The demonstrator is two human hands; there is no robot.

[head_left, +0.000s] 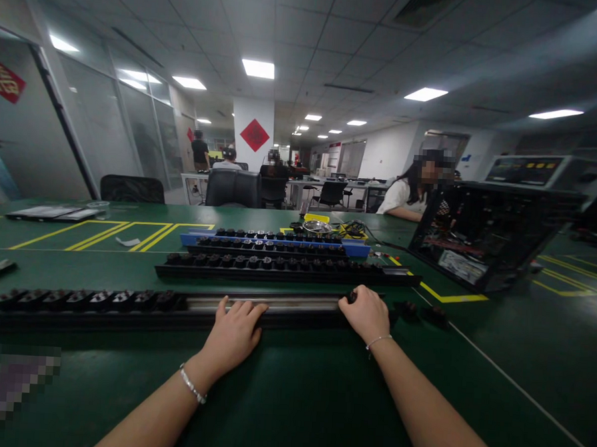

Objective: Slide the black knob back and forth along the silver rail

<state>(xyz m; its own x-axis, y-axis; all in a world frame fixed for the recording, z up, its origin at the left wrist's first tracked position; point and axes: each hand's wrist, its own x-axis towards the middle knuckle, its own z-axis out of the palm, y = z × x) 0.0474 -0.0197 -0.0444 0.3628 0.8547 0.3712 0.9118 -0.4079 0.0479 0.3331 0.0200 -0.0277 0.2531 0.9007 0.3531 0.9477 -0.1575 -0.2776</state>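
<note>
A long black rail point(293, 320) lies across the green table in front of me, with a pale metal channel showing along its middle. Several black parts with metal tops point(99, 298) sit in a row in its left half. My left hand point(233, 333) rests on the rail's middle, fingers spread over the channel, nothing held. Near the rail's right end, my right hand point(368, 314) is closed on a small black part point(351, 297). Loose black parts point(434, 315) lie just right of that hand.
Behind stand a filled black rail point(286, 273) and a blue rail point(358, 250). An open computer case point(498, 240) is at the back right, beside a seated person point(405, 194). Cables point(353, 230) and a round dish point(317, 226) lie at the far edge.
</note>
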